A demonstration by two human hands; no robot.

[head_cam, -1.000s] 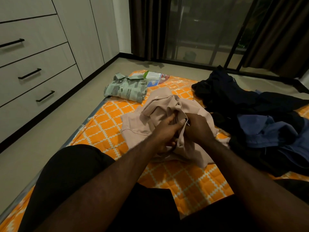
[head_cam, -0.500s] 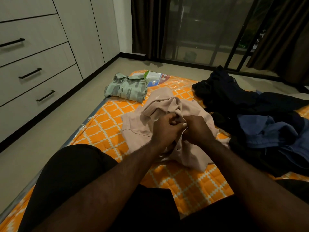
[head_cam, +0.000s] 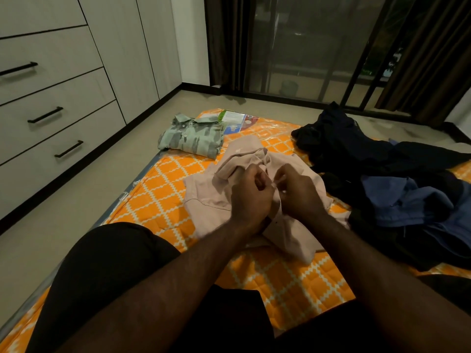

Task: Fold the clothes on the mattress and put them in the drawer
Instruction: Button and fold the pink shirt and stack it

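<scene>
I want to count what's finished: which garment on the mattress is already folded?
The green patterned shirt, lying as a neat rectangle near the mattress's far left edge. The pink shirt is crumpled in both hands, and the dark clothes lie heaped.

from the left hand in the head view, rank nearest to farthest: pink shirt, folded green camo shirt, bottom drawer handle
1. pink shirt: gripped in the left hand, centre of the mattress.
2. folded green camo shirt: farther up and left, at the mattress edge.
3. bottom drawer handle: far left, across the floor.
</scene>
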